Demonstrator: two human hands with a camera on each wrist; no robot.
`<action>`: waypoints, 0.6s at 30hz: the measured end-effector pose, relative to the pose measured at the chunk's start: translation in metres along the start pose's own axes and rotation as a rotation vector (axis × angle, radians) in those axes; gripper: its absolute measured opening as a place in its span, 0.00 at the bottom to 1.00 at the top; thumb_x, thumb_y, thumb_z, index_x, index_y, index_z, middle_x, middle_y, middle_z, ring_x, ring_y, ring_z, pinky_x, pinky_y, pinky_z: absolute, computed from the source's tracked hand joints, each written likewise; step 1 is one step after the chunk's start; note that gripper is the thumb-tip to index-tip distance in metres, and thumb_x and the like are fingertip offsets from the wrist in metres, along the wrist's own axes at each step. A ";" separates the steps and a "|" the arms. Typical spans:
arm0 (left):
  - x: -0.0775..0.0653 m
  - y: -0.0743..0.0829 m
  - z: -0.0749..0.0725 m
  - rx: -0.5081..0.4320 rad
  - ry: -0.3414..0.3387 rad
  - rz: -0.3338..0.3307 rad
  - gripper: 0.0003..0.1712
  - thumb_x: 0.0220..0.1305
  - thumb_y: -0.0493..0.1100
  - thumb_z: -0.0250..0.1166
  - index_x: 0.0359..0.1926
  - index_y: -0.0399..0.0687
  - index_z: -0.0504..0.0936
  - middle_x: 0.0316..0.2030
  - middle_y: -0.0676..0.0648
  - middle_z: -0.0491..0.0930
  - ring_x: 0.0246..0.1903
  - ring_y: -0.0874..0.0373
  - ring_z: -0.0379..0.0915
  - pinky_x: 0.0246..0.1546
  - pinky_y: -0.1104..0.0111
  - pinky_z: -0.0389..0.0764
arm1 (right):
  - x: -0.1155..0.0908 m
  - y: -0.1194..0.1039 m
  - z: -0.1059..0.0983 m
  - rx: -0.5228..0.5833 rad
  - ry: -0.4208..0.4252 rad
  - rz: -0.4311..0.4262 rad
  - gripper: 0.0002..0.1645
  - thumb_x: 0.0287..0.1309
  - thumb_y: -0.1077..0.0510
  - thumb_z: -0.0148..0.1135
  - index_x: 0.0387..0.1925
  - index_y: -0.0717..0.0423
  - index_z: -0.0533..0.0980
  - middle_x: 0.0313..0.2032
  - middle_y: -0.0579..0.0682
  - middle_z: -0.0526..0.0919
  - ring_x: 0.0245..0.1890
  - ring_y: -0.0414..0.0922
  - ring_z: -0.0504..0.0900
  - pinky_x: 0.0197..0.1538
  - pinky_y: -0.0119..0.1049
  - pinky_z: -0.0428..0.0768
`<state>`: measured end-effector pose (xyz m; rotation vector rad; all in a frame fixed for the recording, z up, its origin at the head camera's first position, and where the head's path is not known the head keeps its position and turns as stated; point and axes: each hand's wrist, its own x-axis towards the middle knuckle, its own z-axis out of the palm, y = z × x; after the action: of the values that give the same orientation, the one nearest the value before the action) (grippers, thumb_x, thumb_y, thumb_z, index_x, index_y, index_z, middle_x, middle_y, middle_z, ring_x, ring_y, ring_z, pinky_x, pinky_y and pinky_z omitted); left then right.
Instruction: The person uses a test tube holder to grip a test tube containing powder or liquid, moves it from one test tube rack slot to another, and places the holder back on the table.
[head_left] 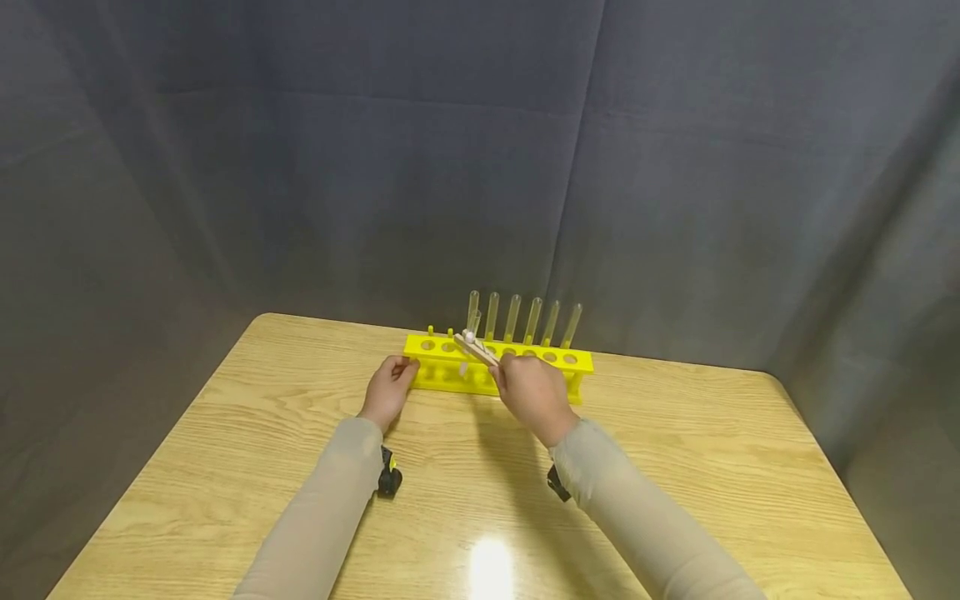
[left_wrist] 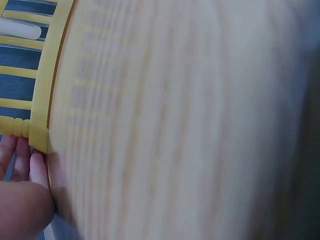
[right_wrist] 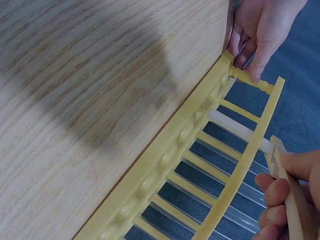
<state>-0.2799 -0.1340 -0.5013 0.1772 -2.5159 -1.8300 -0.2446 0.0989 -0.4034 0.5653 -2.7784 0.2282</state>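
Note:
A yellow test tube rack (head_left: 437,354) stands toward the back of the table. At its left end is my left hand (head_left: 388,390), with thumb and fingers on the end post in the right wrist view. My right hand (head_left: 534,393) grips a wooden test tube clamp (head_left: 477,350) above the rack. The clamp's jaws are around a test tube (right_wrist: 234,126) that looks white inside. This tube passes through a hole near the rack's left end, its rounded lower end just over the base in the right wrist view.
Several clear test tubes (head_left: 513,318) stand along the rack's back, with short yellow pegs (head_left: 431,330) to their left. The wooden table (head_left: 300,467) extends around the rack. Dark grey cloth (head_left: 420,167) hangs behind it.

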 end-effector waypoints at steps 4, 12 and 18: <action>0.001 -0.001 0.000 0.002 0.004 0.001 0.23 0.80 0.50 0.52 0.62 0.36 0.71 0.63 0.35 0.71 0.64 0.41 0.67 0.66 0.51 0.68 | 0.001 -0.001 -0.001 -0.001 -0.002 -0.005 0.18 0.70 0.51 0.64 0.24 0.54 0.75 0.16 0.46 0.71 0.15 0.42 0.68 0.13 0.37 0.68; 0.001 0.000 0.000 -0.004 0.000 -0.007 0.23 0.80 0.49 0.51 0.62 0.36 0.71 0.62 0.35 0.72 0.63 0.42 0.67 0.66 0.51 0.68 | 0.002 -0.001 -0.001 -0.004 -0.008 0.004 0.20 0.69 0.50 0.65 0.22 0.53 0.76 0.15 0.46 0.71 0.15 0.42 0.68 0.14 0.38 0.69; 0.000 0.002 0.000 0.000 0.003 -0.005 0.22 0.80 0.49 0.51 0.62 0.36 0.71 0.62 0.35 0.72 0.63 0.42 0.67 0.66 0.51 0.68 | 0.004 -0.002 -0.003 -0.010 -0.016 0.005 0.20 0.69 0.50 0.64 0.22 0.53 0.77 0.14 0.45 0.71 0.14 0.43 0.68 0.17 0.39 0.69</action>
<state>-0.2797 -0.1332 -0.4997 0.1862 -2.5158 -1.8308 -0.2467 0.0966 -0.3992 0.5608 -2.7950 0.2119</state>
